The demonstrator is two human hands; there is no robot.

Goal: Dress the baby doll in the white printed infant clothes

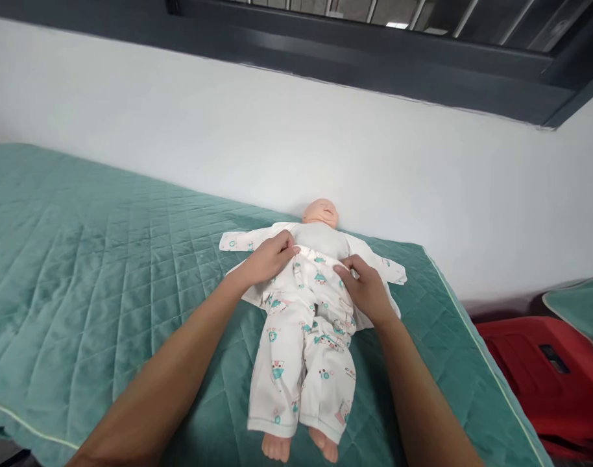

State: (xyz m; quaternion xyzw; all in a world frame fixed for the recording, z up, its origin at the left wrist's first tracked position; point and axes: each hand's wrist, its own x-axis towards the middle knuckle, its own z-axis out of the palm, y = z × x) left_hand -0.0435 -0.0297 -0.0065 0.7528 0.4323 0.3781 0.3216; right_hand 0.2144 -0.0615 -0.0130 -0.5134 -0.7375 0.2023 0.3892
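A baby doll (pixel 320 211) lies on its back, head towards the wall and bare feet towards me. It wears white printed baby pants (pixel 281 363), pulled up to its belly. An open white baby jacket (pixel 369 251) is spread beneath its torso, sleeves out to both sides. My left hand (pixel 273 257) pinches the waistband of the pants at the doll's left-of-picture side. On the other side, my right hand (pixel 364 285) grips the waistband with thumb and fingers closed. The doll's arms are not visible; sleeves hide where they lie.
A green quilted cover (pixel 106 279) spreads over the bed under the doll. Behind it rises a white wall (pixel 218 130) with a dark window frame (pixel 296 45) above. To the right, beyond the bed edge, stands a red plastic chair (pixel 530 370) with green fabric (pixel 576 311) by it.
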